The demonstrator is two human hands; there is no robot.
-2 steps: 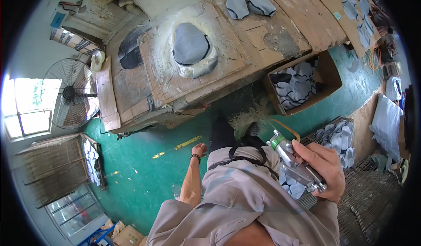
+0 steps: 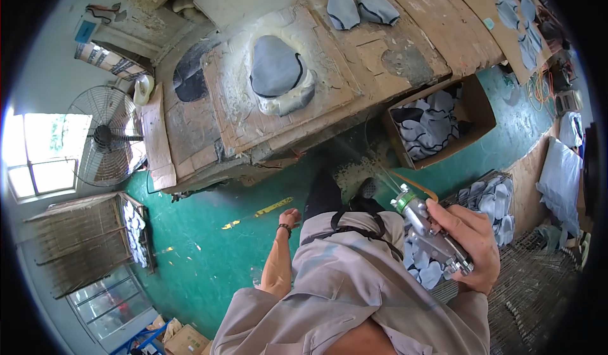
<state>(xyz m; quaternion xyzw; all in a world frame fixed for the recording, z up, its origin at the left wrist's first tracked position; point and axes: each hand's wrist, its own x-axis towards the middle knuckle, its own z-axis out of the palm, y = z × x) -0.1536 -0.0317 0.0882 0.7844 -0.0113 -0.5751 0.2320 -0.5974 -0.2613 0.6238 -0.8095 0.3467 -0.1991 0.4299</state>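
Fingers of the right hand (image 2: 467, 246) wrap firmly round a metal spray gun (image 2: 430, 236), held low at the person's right side with the thumb along its top. The gun lies tilted, its green-ringed nozzle aimed up and away toward the bench (image 2: 354, 76), and a thin hose runs from it toward the bench edge. The wrist is bent slightly inward, the forearm hidden below the grey shirt.

The left hand (image 2: 289, 218) hangs free by the hip, arm nearly straight, a dark band at the wrist. Its fingers curl loosely with nothing in them, above the green floor (image 2: 209, 253).

On the bench, well ahead of both hands, a grey shoe-upper piece (image 2: 275, 69) lies on a pale, overspray-crusted patch of cardboard. Two more grey pieces (image 2: 361, 5) rest farther back. A cardboard box (image 2: 472, 111) of similar pieces stands on the floor just beyond the gun, and a wire basket (image 2: 487, 196) with more sits beside the right hand. A standing fan (image 2: 104, 136) is at the left, near a window.
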